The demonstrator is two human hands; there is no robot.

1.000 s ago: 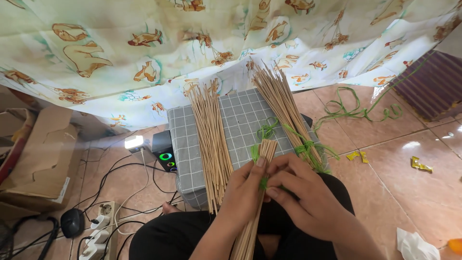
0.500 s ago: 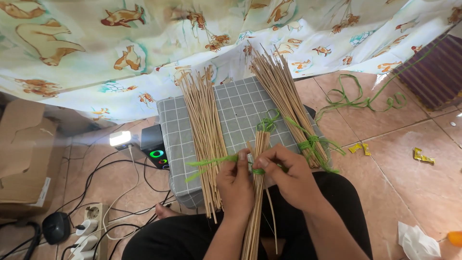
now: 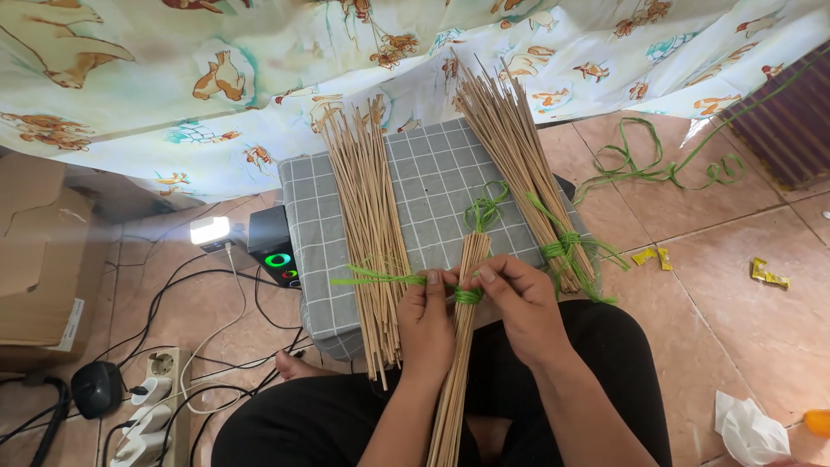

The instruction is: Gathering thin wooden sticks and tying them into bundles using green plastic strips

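both hands (image 3: 475,303) now pinch the green strip (image 3: 380,278) tight around the stick bundle (image 3: 462,346), knot hidden by fingers.

Bright, even daylight across the scene, soft faint shadows under the stick bundles, small lamp (image 3: 209,230) blown out to white glare, mild sheen on the floor tiles (image 3: 735,285), sharp focus throughout, slight wide-angle bending at the edges
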